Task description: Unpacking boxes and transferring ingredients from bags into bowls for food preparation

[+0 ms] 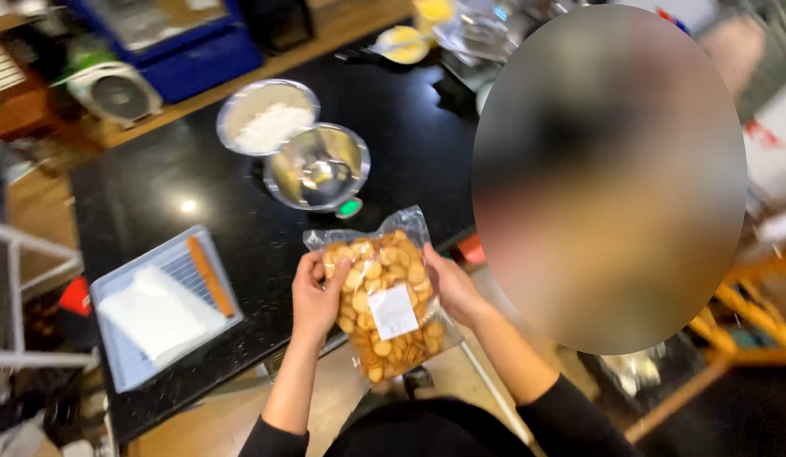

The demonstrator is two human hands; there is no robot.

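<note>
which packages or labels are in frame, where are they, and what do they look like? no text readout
Clear plastic bag: held between left hand and right hand at the black counter's near edge; full of small round golden biscuits.
Label: middle of the bag's front; small white rectangle.
No screens or signs can be made out.

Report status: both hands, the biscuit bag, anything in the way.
Left hand and right hand grip clear bag of round biscuits by its sides. Bag upright over black counter edge. Empty steel bowl just beyond; nothing between.
</note>
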